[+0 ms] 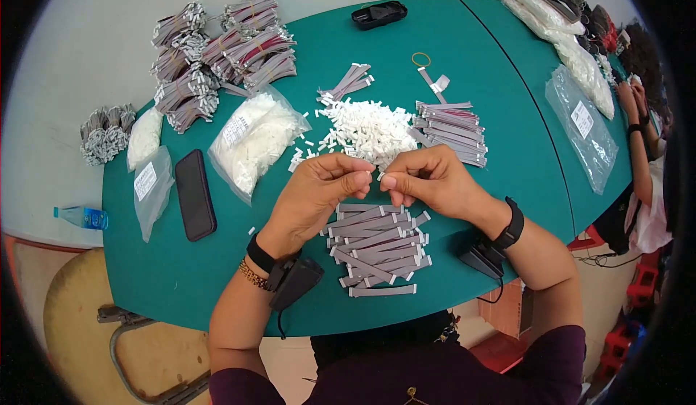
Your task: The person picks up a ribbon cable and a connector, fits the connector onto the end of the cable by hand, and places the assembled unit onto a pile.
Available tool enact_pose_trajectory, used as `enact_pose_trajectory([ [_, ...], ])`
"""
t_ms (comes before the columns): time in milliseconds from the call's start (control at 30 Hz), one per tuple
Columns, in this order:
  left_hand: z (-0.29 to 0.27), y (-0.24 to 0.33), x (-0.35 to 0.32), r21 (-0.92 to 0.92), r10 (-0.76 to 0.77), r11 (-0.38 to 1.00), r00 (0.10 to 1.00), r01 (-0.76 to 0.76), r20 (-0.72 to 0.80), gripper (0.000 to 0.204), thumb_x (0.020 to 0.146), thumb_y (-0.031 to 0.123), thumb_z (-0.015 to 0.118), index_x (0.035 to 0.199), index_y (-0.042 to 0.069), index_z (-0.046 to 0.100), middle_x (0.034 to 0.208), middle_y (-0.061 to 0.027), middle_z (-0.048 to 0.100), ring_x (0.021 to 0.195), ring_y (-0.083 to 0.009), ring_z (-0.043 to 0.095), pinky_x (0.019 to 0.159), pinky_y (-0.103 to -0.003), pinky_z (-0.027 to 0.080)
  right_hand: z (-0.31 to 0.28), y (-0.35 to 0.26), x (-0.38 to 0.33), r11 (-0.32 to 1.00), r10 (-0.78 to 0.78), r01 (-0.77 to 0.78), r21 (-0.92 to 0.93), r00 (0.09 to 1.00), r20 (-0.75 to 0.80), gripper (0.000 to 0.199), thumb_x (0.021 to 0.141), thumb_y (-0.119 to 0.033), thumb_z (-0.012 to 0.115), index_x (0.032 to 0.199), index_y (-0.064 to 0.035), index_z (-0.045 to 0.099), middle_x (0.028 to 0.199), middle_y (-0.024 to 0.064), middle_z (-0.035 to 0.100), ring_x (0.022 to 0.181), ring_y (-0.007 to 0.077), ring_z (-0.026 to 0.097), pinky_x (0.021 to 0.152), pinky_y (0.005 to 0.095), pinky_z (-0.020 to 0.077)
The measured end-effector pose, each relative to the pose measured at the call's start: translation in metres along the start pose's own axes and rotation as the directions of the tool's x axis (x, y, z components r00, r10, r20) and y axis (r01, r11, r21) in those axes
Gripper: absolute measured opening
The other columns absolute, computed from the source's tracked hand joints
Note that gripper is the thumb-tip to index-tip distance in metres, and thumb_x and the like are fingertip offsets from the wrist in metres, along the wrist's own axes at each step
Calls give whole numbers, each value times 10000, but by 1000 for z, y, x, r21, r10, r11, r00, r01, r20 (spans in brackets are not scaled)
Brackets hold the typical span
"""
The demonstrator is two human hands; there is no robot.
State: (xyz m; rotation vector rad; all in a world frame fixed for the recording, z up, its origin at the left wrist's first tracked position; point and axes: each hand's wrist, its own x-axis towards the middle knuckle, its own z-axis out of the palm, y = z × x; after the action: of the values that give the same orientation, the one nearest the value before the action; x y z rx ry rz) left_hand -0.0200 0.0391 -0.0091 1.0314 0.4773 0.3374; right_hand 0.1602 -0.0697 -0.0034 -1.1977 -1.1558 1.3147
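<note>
My left hand (317, 189) and my right hand (440, 183) meet over the green table, fingertips almost touching. Each pinches a small white plastic piece between thumb and forefinger; the fingers cover most of both pieces. Just beyond them lies a loose heap of small white plastic connector housings (370, 127). Below my hands is a stack of short grey flat cables (378, 249) with white ends, laid crosswise. More grey flat cables (451, 131) are piled right of the heap, and a few others (346, 83) lie behind it.
A clear bag of white pieces (255, 140) and a dark phone (196, 195) lie left. Cable bundles (250, 50) stack up at far left, near a water bottle (81, 218). A black case (379, 15) and rubber band (420, 59) are at the back. Another person's arm (639, 144) shows right.
</note>
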Motion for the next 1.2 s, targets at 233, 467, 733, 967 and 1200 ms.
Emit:
enact_pose_trajectory([
  [233, -4, -2, 1, -59, -16, 998, 1000, 17, 16, 150, 854, 99, 604, 976, 14, 611, 867, -38, 610, 770, -107, 550, 705, -235, 443, 2, -1, 0, 1000, 3, -3, 1, 1000, 8, 139, 871, -146, 590, 831, -29, 652, 651, -5, 599, 579, 25, 513, 509, 171, 393],
  [467, -2, -2, 0, -78, -29, 996, 998, 33, 58, 210, 859, 100, 595, 1042, -4, 599, 877, -37, 603, 766, -101, 545, 712, -226, 441, 0, 0, 0, 1000, -9, 9, -11, 1000, 14, 139, 869, -131, 597, 837, -8, 653, 663, 14, 607, 583, 41, 530, 514, 173, 404],
  [733, 0, -4, 1, -92, -38, 995, 997, 44, 73, 213, 863, 98, 587, 1046, -10, 599, 892, -37, 600, 774, -97, 542, 711, -218, 441, 1, 0, -1, 999, -8, 9, -38, 1000, 22, 132, 871, -123, 593, 848, -8, 654, 665, 16, 608, 584, 43, 532, 511, 175, 400],
  [967, 1, -3, 0, -83, -45, 995, 997, 50, 64, 213, 862, 93, 586, 1046, -14, 597, 893, -40, 602, 768, -97, 545, 704, -215, 444, 2, 0, -2, 999, -4, 5, -46, 1000, 25, 141, 874, -134, 591, 847, -10, 654, 663, 15, 606, 586, 46, 534, 509, 180, 401],
  [1200, 5, -2, -1, -81, -42, 996, 997, 47, 57, 206, 860, 88, 587, 1039, -14, 601, 891, -44, 606, 763, -99, 549, 701, -215, 449, 2, 0, -2, 999, -9, 11, -43, 1000, 30, 148, 874, -140, 591, 839, -11, 654, 664, 12, 606, 591, 46, 533, 510, 182, 400],
])
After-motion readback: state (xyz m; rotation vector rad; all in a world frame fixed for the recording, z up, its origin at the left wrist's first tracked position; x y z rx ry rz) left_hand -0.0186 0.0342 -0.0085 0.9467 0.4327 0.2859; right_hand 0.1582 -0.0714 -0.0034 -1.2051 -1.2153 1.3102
